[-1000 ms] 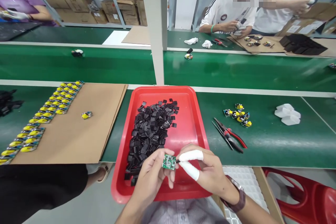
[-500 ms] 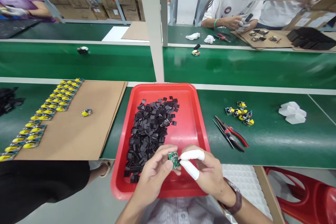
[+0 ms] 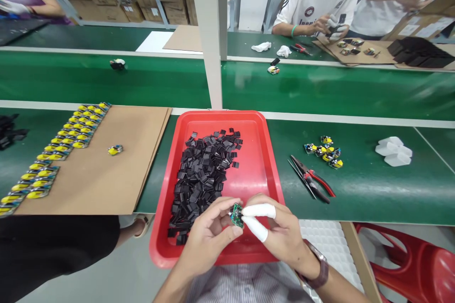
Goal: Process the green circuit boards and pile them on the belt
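Observation:
Just over the front of the red tray, my left hand holds a small green circuit board between thumb and fingers. The board is tilted, its component side partly showing. My right hand wears white finger cots on thumb and index finger. Those two fingertips pinch at the board's right edge, where a dark bit shows; what exactly they grip is too small to make out. Below and left of the hands, many small black plastic pieces lie heaped in the tray.
Left, cardboard carries rows of yellow-topped boards and one single board. Right lie red-handled pliers, tweezers, more boards and white plastic pieces. Beyond the green conveyor belt, co-workers handle parts.
The circuit board has turned and tilted in my left fingers, and its face shows narrower. My right fingertips have shifted slightly left against it. Parts on the conveyor have moved right.

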The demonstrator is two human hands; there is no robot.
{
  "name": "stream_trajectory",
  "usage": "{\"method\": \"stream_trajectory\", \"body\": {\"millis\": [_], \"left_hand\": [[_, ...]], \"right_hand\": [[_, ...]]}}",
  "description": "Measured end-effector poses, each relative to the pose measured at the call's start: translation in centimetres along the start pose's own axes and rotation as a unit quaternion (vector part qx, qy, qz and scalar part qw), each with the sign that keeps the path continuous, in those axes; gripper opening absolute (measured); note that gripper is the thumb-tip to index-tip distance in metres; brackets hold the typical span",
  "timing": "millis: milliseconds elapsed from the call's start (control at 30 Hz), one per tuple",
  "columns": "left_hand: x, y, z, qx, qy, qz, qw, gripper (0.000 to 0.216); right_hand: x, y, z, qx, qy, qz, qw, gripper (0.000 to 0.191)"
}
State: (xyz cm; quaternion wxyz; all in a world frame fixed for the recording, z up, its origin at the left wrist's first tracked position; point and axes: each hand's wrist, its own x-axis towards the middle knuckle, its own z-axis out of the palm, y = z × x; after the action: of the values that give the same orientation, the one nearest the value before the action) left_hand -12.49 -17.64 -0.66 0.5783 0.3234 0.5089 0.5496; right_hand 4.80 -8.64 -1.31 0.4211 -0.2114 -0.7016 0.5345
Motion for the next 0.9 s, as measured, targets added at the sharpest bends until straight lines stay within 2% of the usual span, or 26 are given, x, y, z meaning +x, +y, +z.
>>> {"method": "stream_trajectory", "body": {"millis": [133,433,633,900], "left_hand": [[-0.1,-0.1,-0.3,0.053,-0.001,0.002,0.999,0.041],[0.1,0.5,0.1,0.11,0.017,0.035,0.993,0.04],[-0.1,0.4,-0.2,0.165,-0.005,0.063,0.984,0.045],[-0.3,0.0,-0.4,0.163,-0.019,0.049,0.985,0.041]], "right_hand": [[0.2,-0.4,-0.2,-0.014,-0.007,-0.017,1.0,0.041],[0.3,-1.3,-0.7,-0.012,-0.039,0.034,0.999,0.036],[0.3,-1.9,-0.7,-0.02,-0.039,0.072,0.996,0.033],[-0.1,-1.6,-0.5,-0.03,-0.051,0.055,0.997,0.035]]}}
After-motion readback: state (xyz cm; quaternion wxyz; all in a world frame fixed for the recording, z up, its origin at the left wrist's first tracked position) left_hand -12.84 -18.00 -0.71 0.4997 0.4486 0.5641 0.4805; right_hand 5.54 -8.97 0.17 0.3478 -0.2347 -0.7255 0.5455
